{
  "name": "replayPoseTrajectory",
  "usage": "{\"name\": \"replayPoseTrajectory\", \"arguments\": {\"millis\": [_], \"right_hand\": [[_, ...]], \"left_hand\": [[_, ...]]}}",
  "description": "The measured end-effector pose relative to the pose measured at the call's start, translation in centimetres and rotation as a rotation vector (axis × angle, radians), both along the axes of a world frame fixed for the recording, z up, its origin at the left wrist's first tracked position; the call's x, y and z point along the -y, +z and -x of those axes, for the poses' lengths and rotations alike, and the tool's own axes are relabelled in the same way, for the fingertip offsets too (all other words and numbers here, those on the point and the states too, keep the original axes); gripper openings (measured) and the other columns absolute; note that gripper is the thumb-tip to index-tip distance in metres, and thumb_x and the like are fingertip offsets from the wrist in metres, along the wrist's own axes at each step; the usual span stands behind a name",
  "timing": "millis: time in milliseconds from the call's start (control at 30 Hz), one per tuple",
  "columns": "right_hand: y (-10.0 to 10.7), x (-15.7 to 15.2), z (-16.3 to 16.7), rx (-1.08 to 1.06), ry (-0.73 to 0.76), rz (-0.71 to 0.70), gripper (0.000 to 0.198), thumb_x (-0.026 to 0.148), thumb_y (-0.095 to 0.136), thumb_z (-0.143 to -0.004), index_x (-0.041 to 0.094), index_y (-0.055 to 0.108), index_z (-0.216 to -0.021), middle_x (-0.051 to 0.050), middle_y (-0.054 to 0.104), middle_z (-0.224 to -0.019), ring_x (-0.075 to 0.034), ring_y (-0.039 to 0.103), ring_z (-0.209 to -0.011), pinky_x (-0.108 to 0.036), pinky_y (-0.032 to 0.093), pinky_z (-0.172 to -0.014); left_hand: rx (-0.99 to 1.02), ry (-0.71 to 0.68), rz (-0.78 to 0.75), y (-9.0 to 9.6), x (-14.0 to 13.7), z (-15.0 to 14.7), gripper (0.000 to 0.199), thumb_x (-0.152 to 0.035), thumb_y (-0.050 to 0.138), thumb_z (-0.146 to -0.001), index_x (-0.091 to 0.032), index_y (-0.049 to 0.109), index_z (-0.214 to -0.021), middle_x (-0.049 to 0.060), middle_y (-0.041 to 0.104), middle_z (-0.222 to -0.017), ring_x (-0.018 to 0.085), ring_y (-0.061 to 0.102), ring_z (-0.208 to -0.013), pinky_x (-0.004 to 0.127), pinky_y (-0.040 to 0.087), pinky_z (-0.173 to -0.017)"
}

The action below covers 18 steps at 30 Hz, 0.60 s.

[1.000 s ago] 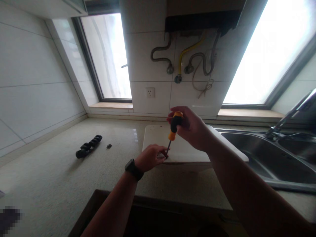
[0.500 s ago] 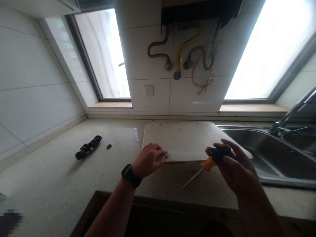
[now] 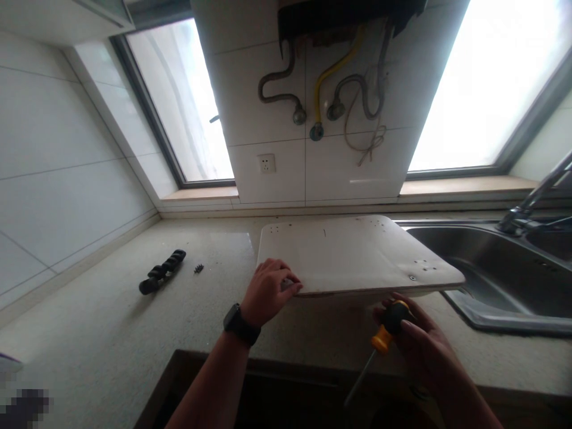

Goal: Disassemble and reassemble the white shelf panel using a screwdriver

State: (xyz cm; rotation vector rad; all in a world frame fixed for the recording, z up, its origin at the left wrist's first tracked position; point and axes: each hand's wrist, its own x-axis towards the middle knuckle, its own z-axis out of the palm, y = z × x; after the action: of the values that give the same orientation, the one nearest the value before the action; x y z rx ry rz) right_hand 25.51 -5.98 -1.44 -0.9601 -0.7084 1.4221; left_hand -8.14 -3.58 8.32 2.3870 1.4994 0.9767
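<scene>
A white board (image 3: pixel 339 256) with rounded corners and small holes lies on the counter. My left hand (image 3: pixel 271 286), with a black watch on the wrist, rests at its front left corner. Thumb and forefinger are pinched together there over something small and greyish, mostly hidden. In my right hand (image 3: pixel 415 336) is a screwdriver (image 3: pixel 381 339) with a yellow and black handle. Its shaft points down and left, past the counter's front edge and clear of the board. A screw (image 3: pixel 412 278) shows near the board's front right corner, beside several holes.
Black twisted handle-like pieces (image 3: pixel 162 272) lie on the counter (image 3: pixel 102 333) at left, beside a small heap of dark screws (image 3: pixel 199 269). A steel sink (image 3: pixel 487 268) with a faucet (image 3: pixel 518 219) is at right. Hoses (image 3: pixel 318 89) hang from the wall behind, above a socket (image 3: pixel 266 163).
My right hand has drawn back toward me with the screwdriver, uncovering the board's right end and its screw. My left hand stays at the front left corner.
</scene>
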Motion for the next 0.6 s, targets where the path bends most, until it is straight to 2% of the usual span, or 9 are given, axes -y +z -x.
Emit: {"name": "replayPoseTrajectory", "arguments": {"millis": [133,333,500,600], "right_hand": [[-0.8,-0.3,0.3,0.022,0.045,0.006,0.047,0.038,0.084,-0.071,0.034,0.069,-0.116,-0.009,0.074,-0.111,-0.032,0.072,-0.1,-0.058,0.042,-0.106],[-1.6,-0.6,0.0,0.139,0.113,-0.051,0.05,0.039,0.084,-0.073,0.032,0.067,-0.119,-0.011,0.071,-0.121,-0.034,0.071,-0.104,-0.052,0.052,-0.096],[-2.4,-0.9,-0.4,0.209,0.146,-0.068,0.051,0.042,0.081,-0.075,0.03,0.064,-0.122,-0.012,0.071,-0.122,-0.033,0.07,-0.107,-0.049,0.051,-0.098],[-2.3,-0.8,-0.4,0.25,0.167,-0.064,0.054,0.042,0.081,-0.076,0.029,0.062,-0.125,-0.012,0.071,-0.122,-0.033,0.068,-0.111,-0.05,0.048,-0.102]], "left_hand": [[0.069,0.019,-0.016,0.0,-0.3,-0.3,0.012,-0.033,0.073,-0.087,-0.022,0.073,-0.086,0.004,0.066,-0.094,0.022,0.058,-0.096,0.04,0.043,-0.091],[0.297,0.048,-0.034,-0.3,-0.7,-0.1,0.013,-0.032,0.069,-0.089,-0.019,0.069,-0.085,0.005,0.065,-0.095,0.018,0.06,-0.091,0.036,0.048,-0.087],[0.469,0.042,0.011,-0.3,0.2,1.1,0.015,-0.033,0.063,-0.094,-0.019,0.067,-0.087,0.004,0.067,-0.092,0.016,0.063,-0.087,0.031,0.05,-0.081],[0.491,0.04,0.015,-0.1,1.3,2.5,0.018,-0.034,0.061,-0.095,-0.019,0.068,-0.088,0.004,0.068,-0.092,0.015,0.064,-0.086,0.029,0.051,-0.08]]}}
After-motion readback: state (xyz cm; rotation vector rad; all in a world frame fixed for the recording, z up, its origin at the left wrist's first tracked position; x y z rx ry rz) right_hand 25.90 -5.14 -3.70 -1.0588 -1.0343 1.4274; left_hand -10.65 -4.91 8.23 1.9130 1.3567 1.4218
